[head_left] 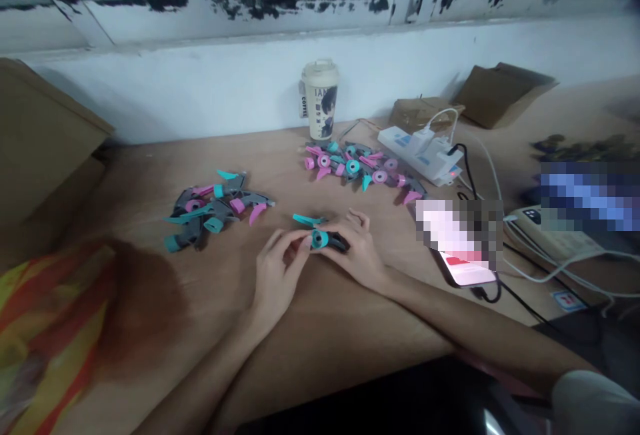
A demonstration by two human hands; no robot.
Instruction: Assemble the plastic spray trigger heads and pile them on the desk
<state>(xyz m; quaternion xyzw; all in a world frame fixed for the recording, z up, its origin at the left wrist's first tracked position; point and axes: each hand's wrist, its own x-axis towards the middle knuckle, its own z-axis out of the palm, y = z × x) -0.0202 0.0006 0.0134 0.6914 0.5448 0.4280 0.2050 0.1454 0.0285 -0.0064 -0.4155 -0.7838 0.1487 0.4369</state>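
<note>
Both my hands meet over one small plastic spray-trigger head (323,235), grey with a teal cap and a teal trigger, at the middle of the wooden table (310,328). My left hand (277,273) pinches the teal cap with thumb and fingertips. My right hand (356,248) wraps its fingers round the grey body from the right. To the left lies a pile of like parts (213,211) in grey, teal and pink. A second pile (360,168) lies farther back on the right.
A lidded coffee cup (320,98) stands at the back by the white wall. A white power strip (425,151) with plugs and cables lies right of it, near a phone (467,268). Cardboard boxes (500,95) sit at the back right, another (40,148) at left.
</note>
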